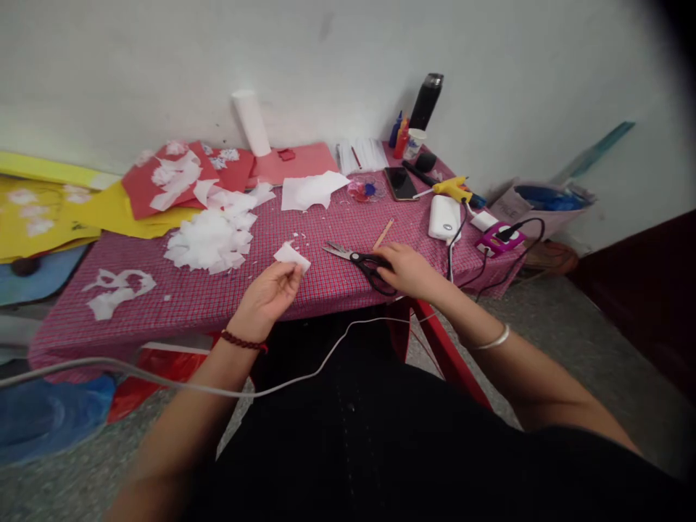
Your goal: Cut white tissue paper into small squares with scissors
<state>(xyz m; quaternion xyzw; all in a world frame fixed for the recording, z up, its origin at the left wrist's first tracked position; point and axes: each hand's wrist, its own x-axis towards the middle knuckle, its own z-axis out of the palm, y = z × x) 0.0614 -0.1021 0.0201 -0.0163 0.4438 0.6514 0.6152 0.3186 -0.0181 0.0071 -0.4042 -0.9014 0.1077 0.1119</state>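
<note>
A small folded piece of white paper (292, 256) is pinched between the thumb and fingers of my left hand (275, 290), above the front part of the checked tablecloth (283, 293). To its right lie black-handled scissors (356, 257) with the blades pointing left and apart. The fingers of my right hand (405, 268) are curled at the scissors' handles; whether they grip them is hard to tell. Left of my left hand is a heap of white paper pieces (209, 239). A thin wooden stick (383, 233) rests just behind the scissors.
Cut paper scraps (117, 293) lie at the left. Behind are a torn white sheet (311, 192), red paper (296, 165), a paper roll (251, 123), a phone (401, 183) and a black bottle (427, 101). A yellow glue gun (452, 188), white box (444, 217) and purple power strip (500, 239) stand right.
</note>
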